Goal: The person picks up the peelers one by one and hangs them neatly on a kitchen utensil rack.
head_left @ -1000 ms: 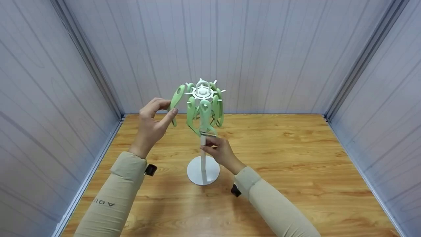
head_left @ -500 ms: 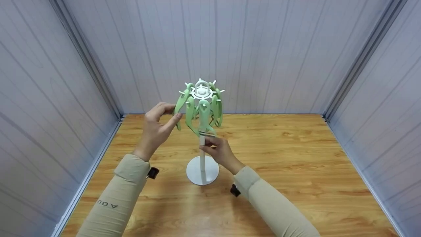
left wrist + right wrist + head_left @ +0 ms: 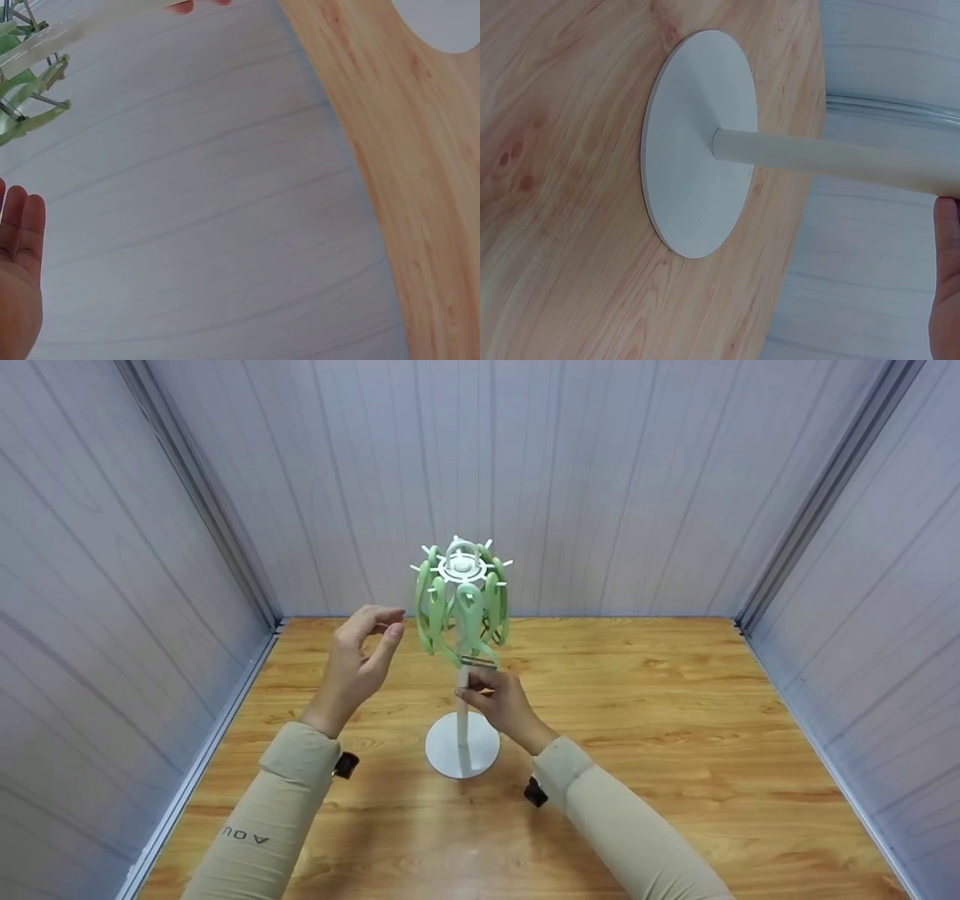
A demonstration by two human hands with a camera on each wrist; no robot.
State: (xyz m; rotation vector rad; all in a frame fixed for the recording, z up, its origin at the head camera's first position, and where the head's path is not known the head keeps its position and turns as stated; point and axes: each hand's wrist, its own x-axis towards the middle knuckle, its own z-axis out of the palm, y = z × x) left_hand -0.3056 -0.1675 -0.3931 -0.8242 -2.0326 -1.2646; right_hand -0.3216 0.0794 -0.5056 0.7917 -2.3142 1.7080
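A white rack [image 3: 463,568] stands upright on a pole, its top ringed with short pegs. Several green peelers hang around it, among them the front peeler [image 3: 469,619] with a metal blade at its lower end and the leftmost peeler [image 3: 421,604]. My left hand [image 3: 354,664] is just left of that leftmost peeler, apart from it, thumb and fingers separated and holding nothing. My right hand [image 3: 499,703] grips the pole below the peelers. In the right wrist view the pole [image 3: 802,154] rises from the round base [image 3: 686,187]; only part of the right hand [image 3: 946,285] shows.
The rack's base rests on a wood-grain table [image 3: 637,720]. Pale panelled walls [image 3: 600,472] close off the back and both sides. In the left wrist view, peelers [image 3: 45,109] show at the upper left.
My left hand has brought a peeler right onto a left peg of the rack, let it go and drawn back slightly left and down. My right hand stays on the pole.
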